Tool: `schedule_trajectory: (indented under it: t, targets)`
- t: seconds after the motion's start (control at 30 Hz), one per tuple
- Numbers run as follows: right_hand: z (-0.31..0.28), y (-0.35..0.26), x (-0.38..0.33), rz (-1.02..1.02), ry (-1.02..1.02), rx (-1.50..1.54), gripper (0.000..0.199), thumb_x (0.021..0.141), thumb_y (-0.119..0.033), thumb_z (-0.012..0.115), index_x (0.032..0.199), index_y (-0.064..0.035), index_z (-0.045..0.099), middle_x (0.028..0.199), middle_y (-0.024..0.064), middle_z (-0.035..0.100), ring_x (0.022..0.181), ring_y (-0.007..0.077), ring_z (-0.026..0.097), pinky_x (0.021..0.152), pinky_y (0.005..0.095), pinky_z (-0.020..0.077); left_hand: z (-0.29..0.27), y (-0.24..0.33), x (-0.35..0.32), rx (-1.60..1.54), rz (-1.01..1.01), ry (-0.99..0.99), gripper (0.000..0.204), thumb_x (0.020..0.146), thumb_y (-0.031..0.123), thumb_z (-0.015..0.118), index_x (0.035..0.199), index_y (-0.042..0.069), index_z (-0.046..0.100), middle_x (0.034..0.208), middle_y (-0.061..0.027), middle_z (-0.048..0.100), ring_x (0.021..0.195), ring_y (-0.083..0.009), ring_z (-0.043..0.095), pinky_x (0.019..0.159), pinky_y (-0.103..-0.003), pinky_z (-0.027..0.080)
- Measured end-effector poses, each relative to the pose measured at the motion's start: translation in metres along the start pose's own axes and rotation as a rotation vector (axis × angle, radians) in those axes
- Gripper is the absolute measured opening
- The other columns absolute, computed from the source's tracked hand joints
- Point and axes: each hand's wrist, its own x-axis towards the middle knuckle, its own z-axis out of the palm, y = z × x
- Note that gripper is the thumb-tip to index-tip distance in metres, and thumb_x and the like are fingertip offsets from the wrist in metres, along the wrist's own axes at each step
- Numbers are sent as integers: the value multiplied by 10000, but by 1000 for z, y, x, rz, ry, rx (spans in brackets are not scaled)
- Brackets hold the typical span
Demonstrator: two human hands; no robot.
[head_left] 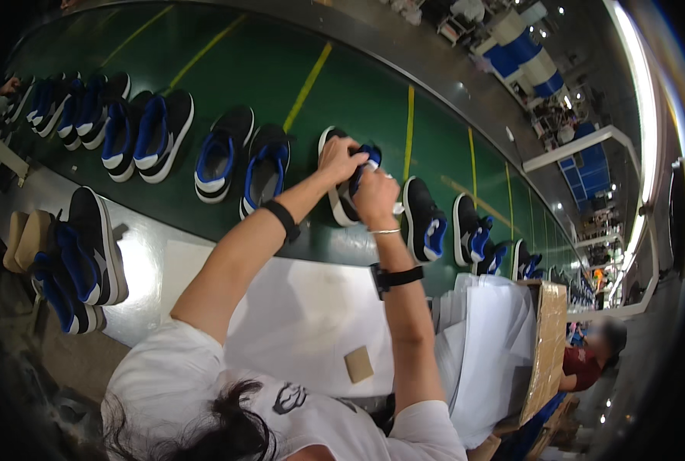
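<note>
A black shoe with a white sole and blue lining [341,206] is on the green conveyor belt [369,92], between my two hands. My left hand [341,160] is closed on its upper part, with the fingertips meeting near the blue lining. My right hand [376,198] is closed in a fist right beside it, over the shoe's right side. A small white bit [398,208] sticks out by the right fist; what these fingers hold is hidden. Nearest on the right stands another black and blue shoe [421,219], and on the left a shoe with its opening showing [265,173].
More shoes [154,134] line the belt both ways. At left, a pair of shoes [92,246] and beige shoe-shaped forms [27,242] sit by the metal ledge. White sheets [492,330] and a cardboard panel [544,349] stand at right. A small brown block [358,365] lies on the white surface; a person [586,369] is beyond.
</note>
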Motion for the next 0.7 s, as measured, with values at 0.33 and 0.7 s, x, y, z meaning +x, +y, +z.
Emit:
schedule_trajectory:
  t: [0.33, 0.7]
  targets:
    - [-19, 21, 5, 113, -137, 230, 303, 632, -81, 626, 912, -44, 735, 747, 261, 652, 732, 385, 661, 732, 436, 539, -6, 0, 12, 113, 73, -173, 324, 743, 238, 568, 944, 1, 659, 899, -244, 658, 892, -416, 628, 822, -474, 501]
    - [-4, 5, 6, 126, -185, 287, 252, 681, -146, 658, 901, -28, 688, 739, 235, 647, 716, 415, 641, 725, 477, 522, -8, -3, 4, 108, 68, -266, 345, 797, 293, 608, 1041, 49, 625, 964, -196, 660, 949, -382, 614, 818, -473, 480]
